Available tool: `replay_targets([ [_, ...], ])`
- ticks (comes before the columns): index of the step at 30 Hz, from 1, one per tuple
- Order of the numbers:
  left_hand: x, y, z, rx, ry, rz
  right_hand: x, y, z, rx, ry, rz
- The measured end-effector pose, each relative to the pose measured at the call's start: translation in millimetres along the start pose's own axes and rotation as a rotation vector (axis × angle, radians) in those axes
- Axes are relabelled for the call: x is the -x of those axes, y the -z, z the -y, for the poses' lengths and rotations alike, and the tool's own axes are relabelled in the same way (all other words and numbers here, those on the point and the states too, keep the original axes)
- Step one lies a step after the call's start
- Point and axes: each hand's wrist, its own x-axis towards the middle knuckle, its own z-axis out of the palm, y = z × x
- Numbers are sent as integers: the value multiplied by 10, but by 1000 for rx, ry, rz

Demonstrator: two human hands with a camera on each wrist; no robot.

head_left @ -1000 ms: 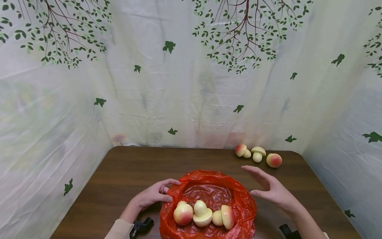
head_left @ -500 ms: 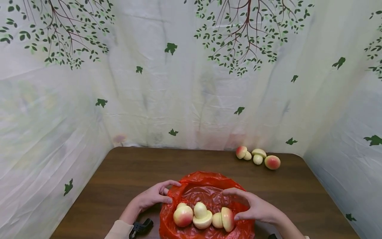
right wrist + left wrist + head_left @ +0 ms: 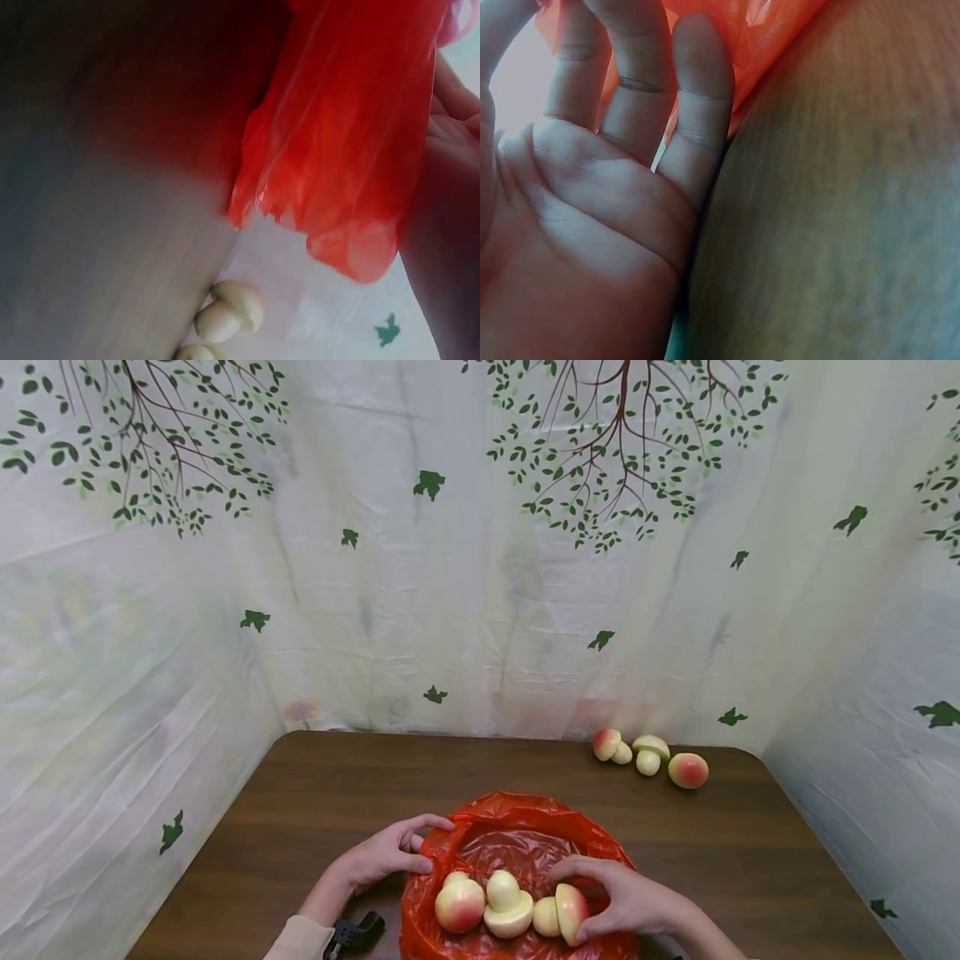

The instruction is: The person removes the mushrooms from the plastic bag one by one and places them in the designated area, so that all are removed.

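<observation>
A red plastic bag (image 3: pixel 517 847) stands with its mouth wide in the head view. In it three mushroom-shaped pieces lie in a row: a left one with a pink cap (image 3: pixel 460 905), a cream middle one (image 3: pixel 509 910), and a right one with a pink cap (image 3: pixel 572 912). My left hand (image 3: pixel 386 852) touches the bag's left rim, its fingers long against the film in the left wrist view. My right hand (image 3: pixel 626 893) reaches over the right rim, thumb at the right mushroom's cap and index finger arching above it. The bag's film (image 3: pixel 345 135) hides the right fingers in the right wrist view.
At the far right edge of the brown wooden table (image 3: pixel 337 793) lie a pink-capped mushroom piece (image 3: pixel 611 747), a cream one (image 3: pixel 650 754) and a round pink-and-cream one (image 3: pixel 687 771). A leaf-printed white curtain (image 3: pixel 480 610) hangs around the back and sides.
My right hand has come in from the right of the bag, over its rim and down around the right mushroom. My left hand and the mushrooms stay in place.
</observation>
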Motion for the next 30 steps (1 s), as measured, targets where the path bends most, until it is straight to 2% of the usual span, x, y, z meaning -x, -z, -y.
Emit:
replay_targets([
  [4,6,-3,14,-2,1,-2,-23,-46,2,11,-16,13],
  [10,9,-9,5,3,-1,1,-12,-19,61,58,-46,-29],
  [16,8,-14,6,6,2,-2,63,95,141,-17,-31,-94],
  [19,9,-11,5,4,8,-4,121,185,182,-63,-32,-193],
  [23,7,1,9,-6,13,-11,171,343,216,-108,-62,-388],
  [27,-1,11,17,-7,24,-14,195,525,157,-97,-35,-551],
  [30,-5,11,19,-7,26,-10,209,658,71,-84,-24,-624],
])
